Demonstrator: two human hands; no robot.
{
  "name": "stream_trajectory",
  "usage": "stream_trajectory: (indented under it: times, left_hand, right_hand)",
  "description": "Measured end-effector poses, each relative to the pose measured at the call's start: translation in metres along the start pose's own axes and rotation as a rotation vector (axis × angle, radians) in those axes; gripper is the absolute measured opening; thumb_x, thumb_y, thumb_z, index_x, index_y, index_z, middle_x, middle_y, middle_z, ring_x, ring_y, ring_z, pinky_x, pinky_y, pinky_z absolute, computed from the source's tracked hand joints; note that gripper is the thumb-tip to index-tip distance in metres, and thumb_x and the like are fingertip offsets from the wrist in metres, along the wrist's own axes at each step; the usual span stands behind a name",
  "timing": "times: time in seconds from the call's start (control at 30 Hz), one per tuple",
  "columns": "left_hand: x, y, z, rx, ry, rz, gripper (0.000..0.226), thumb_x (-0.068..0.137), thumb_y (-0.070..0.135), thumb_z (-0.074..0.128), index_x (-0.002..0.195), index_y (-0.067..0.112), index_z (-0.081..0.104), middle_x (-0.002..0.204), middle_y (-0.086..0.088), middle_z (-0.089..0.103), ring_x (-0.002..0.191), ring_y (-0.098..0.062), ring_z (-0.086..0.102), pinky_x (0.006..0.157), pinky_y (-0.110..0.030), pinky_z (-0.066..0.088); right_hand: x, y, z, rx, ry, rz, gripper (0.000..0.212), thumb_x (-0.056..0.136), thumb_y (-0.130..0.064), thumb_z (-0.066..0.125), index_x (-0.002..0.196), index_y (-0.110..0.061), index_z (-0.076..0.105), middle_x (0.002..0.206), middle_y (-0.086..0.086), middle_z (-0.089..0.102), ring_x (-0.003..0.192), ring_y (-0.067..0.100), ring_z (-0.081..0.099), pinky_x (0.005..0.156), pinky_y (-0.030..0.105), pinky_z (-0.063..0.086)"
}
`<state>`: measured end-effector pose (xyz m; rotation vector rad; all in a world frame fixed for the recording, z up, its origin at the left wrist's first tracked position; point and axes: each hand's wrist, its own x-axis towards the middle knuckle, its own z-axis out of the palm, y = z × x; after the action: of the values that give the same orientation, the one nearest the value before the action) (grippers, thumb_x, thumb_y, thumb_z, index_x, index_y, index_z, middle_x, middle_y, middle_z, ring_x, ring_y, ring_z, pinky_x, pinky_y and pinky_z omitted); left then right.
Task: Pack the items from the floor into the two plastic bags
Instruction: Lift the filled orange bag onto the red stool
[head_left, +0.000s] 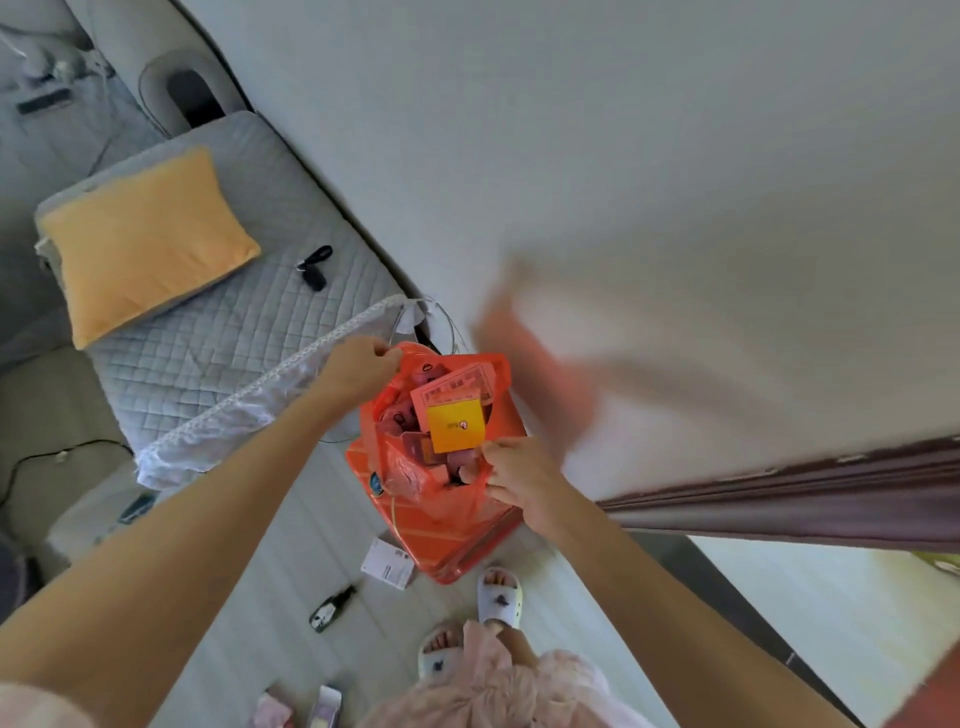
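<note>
bright, even daylight | wide-angle edge warp | blur smear on wall (535, 364)

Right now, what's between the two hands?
Head view: the open mouth of the red plastic bag, stretched from left hand to right hand. A yellow box and pink packets sit there.

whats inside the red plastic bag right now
The red plastic bag, held open by the left hand and right hand, is packed: a yellow card on top, a pink printed box behind it, pinkish packets beneath. Lower contents are covered.
</note>
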<state>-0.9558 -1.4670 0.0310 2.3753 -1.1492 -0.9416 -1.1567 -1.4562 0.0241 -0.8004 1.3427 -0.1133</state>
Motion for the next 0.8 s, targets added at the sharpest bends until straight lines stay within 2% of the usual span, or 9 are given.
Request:
stream_trajectory:
  times: [0.07,0.13,0.2,0.27,0.33,0.43,0.6,0.7,0.8]
  left_hand:
    - [0.001,0.003,0.002,-0.009,0.000,0.013,0.029,0.092,0.021,0.048,0.084,-0.001,0.064,0.075,-0.012,0.059,0.063,-0.021,0.052,0.058,-0.027,0.040]
    - [-0.001,0.003,0.004,-0.005,-0.016,0.018,0.032,0.093,0.021,0.048,0.078,-0.003,0.063,0.071,-0.013,0.057,0.061,-0.021,0.050,0.057,-0.026,0.038]
    - [-0.004,0.000,0.006,0.008,-0.029,0.013,0.035,0.093,0.022,0.048,0.070,0.000,0.061,0.067,-0.012,0.057,0.062,-0.022,0.052,0.059,-0.027,0.040]
    - [-0.005,-0.004,0.007,0.009,-0.043,-0.002,0.035,0.094,0.023,0.047,0.065,0.005,0.057,0.063,-0.007,0.058,0.060,-0.020,0.054,0.062,-0.027,0.043]
    - [-0.008,-0.007,0.008,-0.005,-0.073,-0.011,0.034,0.094,0.021,0.047,0.063,0.008,0.055,0.060,-0.002,0.058,0.057,-0.015,0.056,0.060,-0.025,0.044]
    - [-0.013,-0.017,0.011,-0.015,-0.090,-0.019,0.037,0.094,0.020,0.047,0.058,0.015,0.054,0.059,0.000,0.058,0.058,-0.015,0.057,0.069,-0.027,0.045]
    - [-0.029,-0.036,0.012,0.006,-0.094,-0.050,0.033,0.094,0.020,0.049,0.062,0.014,0.058,0.063,0.000,0.062,0.066,-0.016,0.060,0.070,-0.026,0.045]
    - [-0.037,-0.044,0.016,-0.014,-0.098,-0.076,0.028,0.093,0.020,0.050,0.070,0.010,0.062,0.071,-0.007,0.065,0.069,-0.018,0.061,0.079,-0.029,0.048]
    - [-0.042,-0.048,0.020,-0.028,-0.077,-0.077,0.027,0.092,0.019,0.051,0.073,0.006,0.064,0.080,-0.014,0.069,0.078,-0.029,0.065,0.083,-0.038,0.051]
  right_hand:
    - [0.002,-0.004,-0.005,0.044,0.005,0.031,0.029,0.096,-0.011,0.043,0.069,-0.014,0.054,0.059,0.002,0.064,0.058,0.010,0.061,0.069,0.023,0.049]
    - [0.003,-0.004,-0.007,0.054,-0.002,0.058,0.028,0.096,-0.010,0.044,0.070,-0.013,0.055,0.055,0.000,0.064,0.057,0.009,0.063,0.079,0.032,0.052]
    - [0.003,-0.001,-0.007,0.029,-0.032,0.084,0.027,0.095,-0.010,0.044,0.071,-0.012,0.054,0.061,0.001,0.065,0.065,0.012,0.064,0.090,0.037,0.051]
    - [0.002,0.002,-0.006,0.012,-0.069,0.098,0.025,0.095,-0.011,0.045,0.073,-0.012,0.054,0.057,-0.002,0.067,0.068,0.013,0.064,0.096,0.037,0.048]
    - [0.002,0.004,-0.007,0.001,-0.098,0.103,0.022,0.095,-0.012,0.046,0.075,-0.011,0.055,0.069,0.002,0.070,0.077,0.016,0.066,0.099,0.038,0.046]
    - [0.003,0.006,-0.009,-0.010,-0.106,0.093,0.022,0.096,-0.012,0.047,0.076,-0.010,0.056,0.096,0.013,0.067,0.094,0.021,0.065,0.100,0.037,0.045]
    - [-0.001,0.020,-0.011,-0.043,-0.086,0.089,0.023,0.094,-0.010,0.051,0.072,-0.009,0.057,0.110,0.019,0.065,0.103,0.024,0.060,0.094,0.032,0.047]
    - [-0.001,0.030,-0.010,-0.032,-0.106,0.108,0.023,0.093,-0.009,0.050,0.071,-0.010,0.058,0.097,0.014,0.063,0.096,0.021,0.057,0.093,0.033,0.048]
    - [-0.001,0.038,-0.008,-0.004,-0.117,0.113,0.020,0.094,-0.011,0.050,0.076,-0.011,0.059,0.084,0.006,0.062,0.094,0.021,0.057,0.090,0.033,0.049]
